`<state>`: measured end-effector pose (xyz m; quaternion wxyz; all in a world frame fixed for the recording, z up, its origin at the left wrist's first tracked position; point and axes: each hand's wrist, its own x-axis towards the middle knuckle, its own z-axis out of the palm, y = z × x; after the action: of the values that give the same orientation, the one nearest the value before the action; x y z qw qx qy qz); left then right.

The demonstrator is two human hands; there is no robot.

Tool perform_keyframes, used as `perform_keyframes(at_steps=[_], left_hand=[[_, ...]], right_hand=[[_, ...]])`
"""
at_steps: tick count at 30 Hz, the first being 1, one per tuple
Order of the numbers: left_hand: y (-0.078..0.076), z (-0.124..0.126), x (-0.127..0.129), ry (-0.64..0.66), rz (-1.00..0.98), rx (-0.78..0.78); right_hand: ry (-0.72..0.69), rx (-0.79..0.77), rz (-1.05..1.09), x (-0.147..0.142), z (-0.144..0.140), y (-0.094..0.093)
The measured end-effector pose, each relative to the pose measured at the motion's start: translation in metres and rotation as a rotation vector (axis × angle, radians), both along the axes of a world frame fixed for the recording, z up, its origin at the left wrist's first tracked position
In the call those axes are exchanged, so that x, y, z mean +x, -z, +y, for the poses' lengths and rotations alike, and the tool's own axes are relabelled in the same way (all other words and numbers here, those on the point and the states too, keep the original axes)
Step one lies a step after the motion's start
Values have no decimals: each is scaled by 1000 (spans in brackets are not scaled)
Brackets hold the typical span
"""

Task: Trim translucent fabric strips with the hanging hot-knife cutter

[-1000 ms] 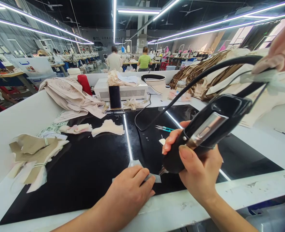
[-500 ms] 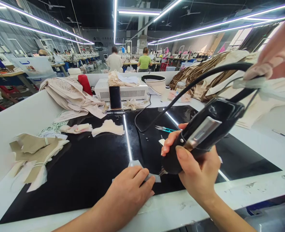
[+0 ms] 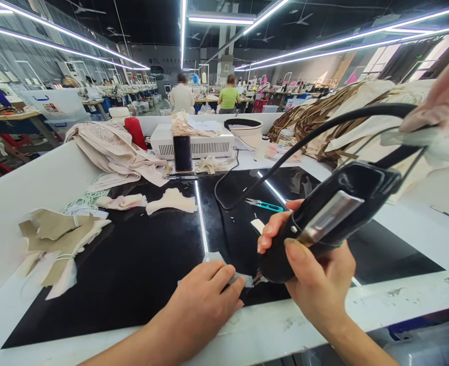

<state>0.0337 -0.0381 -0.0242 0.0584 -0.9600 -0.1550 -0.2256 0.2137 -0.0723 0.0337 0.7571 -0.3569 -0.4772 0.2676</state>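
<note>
My right hand [image 3: 316, 274] is wrapped around a black corded handheld tool [image 3: 334, 213] with a silver lever along its side. The tool tilts down to the left, its small metal tip [image 3: 258, 278] at the right end of a pale grey, translucent-looking flat piece [image 3: 214, 256]. Flat on that piece rests my left hand [image 3: 209, 292], fingers forward and close together, covering most of it. The piece lies near the front edge of a glossy black mat [image 3: 140, 274]. A thick black cable [image 3: 304, 137] loops from the tool's rear end.
Beyond my right hand lie turquoise thread snips [image 3: 264, 205] and a small white scrap [image 3: 258, 225]. Cream cut pieces [image 3: 171, 201] and a tied beige bundle [image 3: 62, 234] sit left. A phone [image 3: 182, 153] leans on a white vented box [image 3: 209, 146]. Fabric piles [image 3: 346, 117] stand back right.
The tool's rear end has swung slightly right, and its tip has moved a little down and right along the grey piece's end. My left hand has stayed put.
</note>
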Motion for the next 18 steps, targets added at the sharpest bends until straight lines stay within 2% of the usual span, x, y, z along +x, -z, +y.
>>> perform_keyframes(at_steps=[5,8,13,18], left_hand=[[-21,2,-20,-2,-12,-146],[-29,3,-47,-91,-14,-246],[-25,-2,-88,-269,-21,-400],[-14,-8,-93,-337,-108,-466]], right_hand=[[8,8,49,-2,3,-13],[-50,22,60,-12,7,-18],[-156,-20,52,-40,15,-15],[-195,-27,68,-66,23,-13]])
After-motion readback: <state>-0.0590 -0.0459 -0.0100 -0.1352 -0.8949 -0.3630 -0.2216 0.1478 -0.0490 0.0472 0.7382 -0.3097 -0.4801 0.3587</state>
